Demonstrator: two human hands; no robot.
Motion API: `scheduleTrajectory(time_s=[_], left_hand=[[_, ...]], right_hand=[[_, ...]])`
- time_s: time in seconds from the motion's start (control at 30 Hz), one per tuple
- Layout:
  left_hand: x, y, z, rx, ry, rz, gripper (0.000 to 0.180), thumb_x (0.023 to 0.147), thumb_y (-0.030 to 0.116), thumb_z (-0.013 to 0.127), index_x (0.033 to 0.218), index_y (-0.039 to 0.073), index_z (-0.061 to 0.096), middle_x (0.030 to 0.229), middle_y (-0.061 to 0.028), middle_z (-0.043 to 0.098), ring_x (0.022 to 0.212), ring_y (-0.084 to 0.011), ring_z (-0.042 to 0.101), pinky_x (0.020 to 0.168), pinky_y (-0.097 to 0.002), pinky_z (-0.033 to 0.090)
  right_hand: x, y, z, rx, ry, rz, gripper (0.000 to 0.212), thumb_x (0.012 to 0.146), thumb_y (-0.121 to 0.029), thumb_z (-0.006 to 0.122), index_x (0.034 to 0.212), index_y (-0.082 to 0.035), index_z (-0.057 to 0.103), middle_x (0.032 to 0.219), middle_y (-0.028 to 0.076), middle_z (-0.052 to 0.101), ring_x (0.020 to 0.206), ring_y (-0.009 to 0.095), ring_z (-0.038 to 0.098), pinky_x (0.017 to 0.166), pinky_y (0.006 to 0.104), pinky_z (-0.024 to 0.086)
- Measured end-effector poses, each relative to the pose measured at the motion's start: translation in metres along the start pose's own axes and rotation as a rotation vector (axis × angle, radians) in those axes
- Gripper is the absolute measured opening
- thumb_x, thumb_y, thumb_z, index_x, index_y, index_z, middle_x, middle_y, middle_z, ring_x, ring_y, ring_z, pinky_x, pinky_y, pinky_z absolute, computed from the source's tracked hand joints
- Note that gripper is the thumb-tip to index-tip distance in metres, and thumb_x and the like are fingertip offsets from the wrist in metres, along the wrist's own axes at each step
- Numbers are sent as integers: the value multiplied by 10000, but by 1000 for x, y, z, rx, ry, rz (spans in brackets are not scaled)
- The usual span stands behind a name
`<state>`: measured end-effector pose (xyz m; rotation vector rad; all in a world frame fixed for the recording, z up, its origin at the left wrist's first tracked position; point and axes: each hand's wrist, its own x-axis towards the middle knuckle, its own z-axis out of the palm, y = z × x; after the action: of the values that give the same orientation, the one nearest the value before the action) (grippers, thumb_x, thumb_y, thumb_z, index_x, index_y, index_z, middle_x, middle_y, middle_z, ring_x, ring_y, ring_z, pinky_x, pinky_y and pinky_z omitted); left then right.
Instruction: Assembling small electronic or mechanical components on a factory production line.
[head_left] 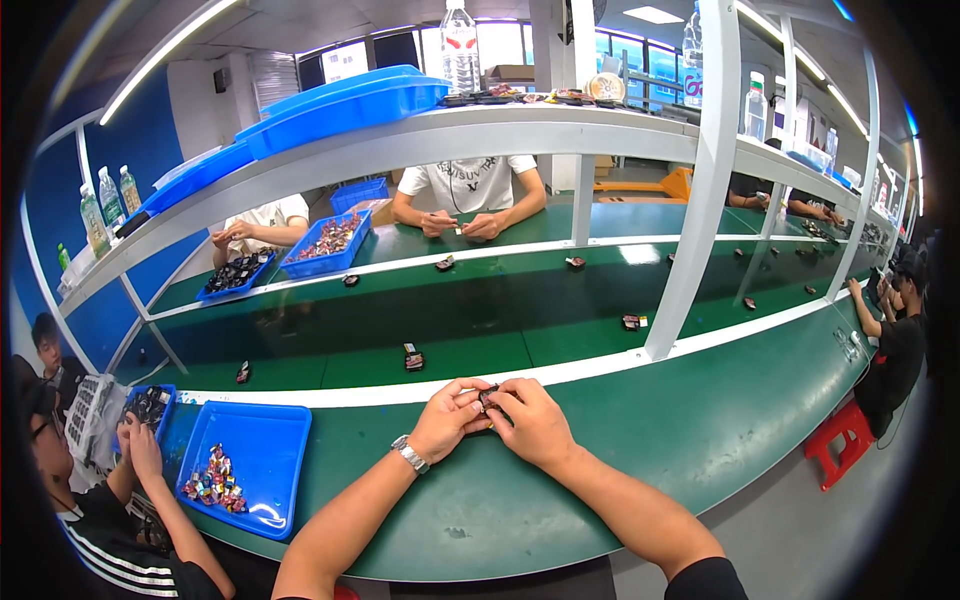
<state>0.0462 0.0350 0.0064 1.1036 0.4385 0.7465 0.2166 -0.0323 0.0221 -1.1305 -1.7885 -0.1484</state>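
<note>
Over the green table, my left hand (pixel 449 420) and my right hand (pixel 531 423) meet close to the white rail. Between their fingertips they pinch a small dark part (pixel 489 398), mostly covered by the fingers, so its exact kind does not show. A watch with a metal band sits on my left wrist. To the left lies a blue tray (pixel 262 440) with a heap of small multicoloured parts (pixel 216 482) in its near left corner.
Beyond the white rail (pixel 400 392), several small dark parts (pixel 413 357) lie spaced along the green belt. White posts (pixel 690 200) hold up a shelf with bottles and blue trays (pixel 340 105). A co-worker's arms (pixel 150 460) are at the left; others sit opposite. A red stool (pixel 838 440) stands right.
</note>
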Motion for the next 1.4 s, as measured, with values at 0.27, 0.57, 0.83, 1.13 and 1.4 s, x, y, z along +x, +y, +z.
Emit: scheduleTrajectory(time_s=[0.27,0.57,0.83,1.13,1.4], left_hand=[[0,1,4,-1,-10,4,235,991,13,457,1220,54,494,1199,-93,614,1114,-164,597,960,-336,530],[1,1,5,16,4,1,233,989,7,458,1211,58,506,1190,-87,618,1094,-156,607,948,-330,537],[0,0,4,35,21,-22,233,986,-2,453,1204,59,510,1145,-74,631,1075,-150,613,935,-333,545],[1,1,5,13,31,-20,204,984,11,477,1179,54,518,1149,-76,628,1074,-156,612,940,-356,547],[-1,3,13,117,114,40,170,979,50,520,1148,44,529,1106,-81,653,1008,-140,636,841,-301,573]], right_hand=[[-1,1,4,-86,23,-8,138,747,-22,692,877,-43,650,909,60,603,843,245,595,702,348,525],[0,-2,3,-106,44,-15,164,736,-8,684,892,-44,645,902,65,590,831,245,587,697,357,518],[1,-4,1,-163,-14,-53,182,740,-16,675,915,-53,644,914,64,589,838,241,591,696,342,522],[-1,3,4,-100,4,-58,150,740,-27,689,885,-54,662,911,58,599,837,239,591,691,344,529],[5,-6,1,-70,28,22,211,745,-24,723,945,-36,658,910,75,601,843,235,604,701,333,532]])
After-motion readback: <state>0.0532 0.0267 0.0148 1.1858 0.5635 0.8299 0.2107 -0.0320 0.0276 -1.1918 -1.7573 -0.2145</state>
